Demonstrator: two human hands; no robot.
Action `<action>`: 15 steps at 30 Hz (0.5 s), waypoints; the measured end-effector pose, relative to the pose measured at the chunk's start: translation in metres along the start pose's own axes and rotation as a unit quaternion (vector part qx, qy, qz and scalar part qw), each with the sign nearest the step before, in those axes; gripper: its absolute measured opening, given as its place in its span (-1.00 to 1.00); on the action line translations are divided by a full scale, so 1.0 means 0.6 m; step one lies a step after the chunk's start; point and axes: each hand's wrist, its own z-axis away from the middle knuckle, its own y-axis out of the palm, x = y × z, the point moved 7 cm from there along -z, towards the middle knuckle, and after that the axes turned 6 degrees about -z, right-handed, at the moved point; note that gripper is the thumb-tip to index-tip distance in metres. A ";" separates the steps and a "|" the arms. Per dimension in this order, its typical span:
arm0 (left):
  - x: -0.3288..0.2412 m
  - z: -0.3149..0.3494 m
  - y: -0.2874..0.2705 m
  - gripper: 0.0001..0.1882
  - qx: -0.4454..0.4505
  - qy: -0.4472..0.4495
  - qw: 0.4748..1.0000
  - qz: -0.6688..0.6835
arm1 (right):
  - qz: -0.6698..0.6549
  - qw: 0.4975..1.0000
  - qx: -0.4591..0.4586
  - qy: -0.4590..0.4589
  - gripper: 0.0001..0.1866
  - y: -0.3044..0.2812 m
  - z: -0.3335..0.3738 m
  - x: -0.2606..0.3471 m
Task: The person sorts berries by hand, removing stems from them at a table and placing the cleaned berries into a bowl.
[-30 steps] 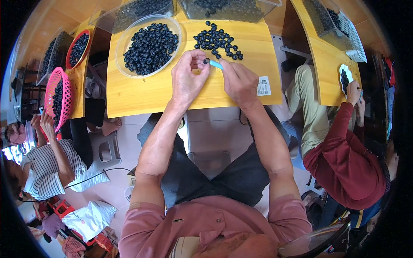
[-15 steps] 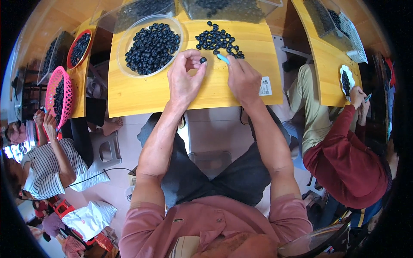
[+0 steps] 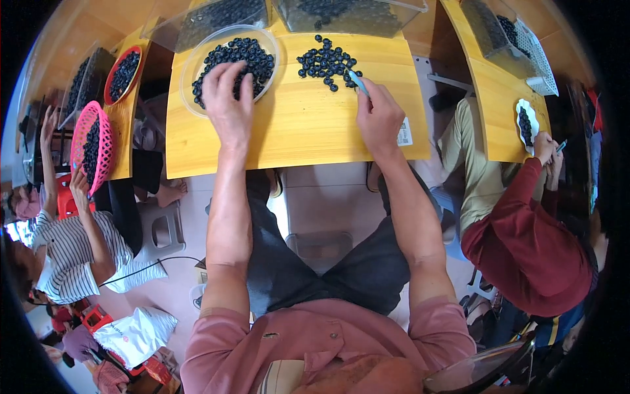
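My left hand (image 3: 228, 108) hovers over the near part of a clear round tub (image 3: 277, 59), fingers and thumb apart. No bead shows in its fingers, though their undersides are hidden. Dark round beads (image 3: 261, 64) fill the tub, some of them covered by that hand. Beside the near right edge of a loose pile of similar beads (image 3: 323, 61), my right hand (image 3: 382, 119) is closed around a slim light-blue tool (image 3: 356, 80). The tool's tip points toward the pile, and its working end is too small to make out.
Two clear bins (image 3: 341, 20) of beads stand along the far edge of the yellow table (image 3: 295, 141). A white label (image 3: 404, 132) lies by my right hand. People sit at tables on both sides, with a pink basket (image 3: 105, 148) at left and a white dish (image 3: 535, 118) at right.
My left hand has gone left from the middle of the table to above the tub, and its bead no longer shows. My right hand, still holding the tool, has shifted slightly right.
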 end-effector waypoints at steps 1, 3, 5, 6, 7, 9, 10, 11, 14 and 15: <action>-0.019 0.005 0.015 -0.70 0.039 0.017 0.998 0.040 | -0.003 1.000 0.004 0.007 -0.75 -0.001 -0.002 0.001; -0.066 0.022 0.050 -0.65 0.124 0.060 0.985 0.107 | -0.002 1.000 0.008 0.015 -0.76 -0.006 -0.001 -0.004; -0.116 0.039 0.083 -0.64 0.204 0.103 0.963 0.144 | -0.010 1.000 -0.005 0.014 -0.76 -0.011 0.002 -0.011; -0.138 0.048 0.098 -0.65 0.239 0.118 0.951 0.155 | -0.009 1.000 -0.006 0.015 -0.76 -0.010 0.004 -0.014; -0.155 0.053 0.107 -0.67 0.253 0.127 0.948 0.145 | -0.014 1.000 -0.007 0.011 -0.76 -0.009 0.004 -0.013; -0.166 0.063 0.127 -0.68 0.275 0.131 0.945 0.119 | -0.019 1.000 -0.011 0.009 -0.75 -0.011 0.005 -0.011; -0.168 0.069 0.138 -0.68 0.297 0.132 0.941 0.091 | -0.016 1.000 -0.001 0.022 -0.76 -0.010 0.005 -0.012; -0.168 0.070 0.142 -0.68 0.294 0.135 0.943 0.083 | -0.014 0.999 0.008 0.036 -0.76 -0.009 0.004 -0.015; -0.166 0.078 0.153 -0.71 0.331 0.115 0.934 0.074 | 0.003 1.000 0.001 0.025 -0.78 -0.017 0.003 -0.020; -0.166 0.079 0.151 -0.71 0.332 0.118 0.933 0.076 | 0.005 1.000 -0.002 0.027 -0.78 -0.020 0.002 -0.023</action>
